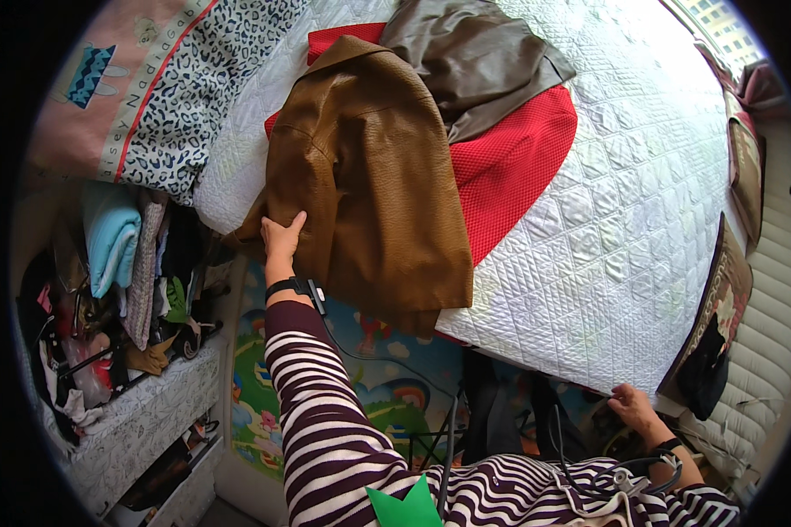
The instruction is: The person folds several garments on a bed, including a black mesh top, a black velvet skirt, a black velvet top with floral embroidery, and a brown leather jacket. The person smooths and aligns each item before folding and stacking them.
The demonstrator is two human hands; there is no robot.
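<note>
A brown leather-look jacket [389, 171] lies spread over the near left part of a bed with a white quilted cover [586, 263], its lower edge hanging past the bed's side. My left hand [282, 236] rests on the jacket's left side, near a sleeve, thumb apart from the fingers; whether it pinches the cloth cannot be told. Beneath the jacket is a red textured garment [514, 165]. A dark brown leather-look garment [474, 59] lies on the red one, farther back. My right hand [629, 403] is at the bed's near right edge, fingers bent, away from the clothes.
Leopard-print and pink bedding [178, 92] covers the far left. An open shelf holds a folded light-blue cloth [112, 230] and mixed items, above a patterned drawer unit [145, 428]. A colourful play mat [257, 395] covers the floor. A dark cable crosses before me. Cushions [705, 316] line the right side.
</note>
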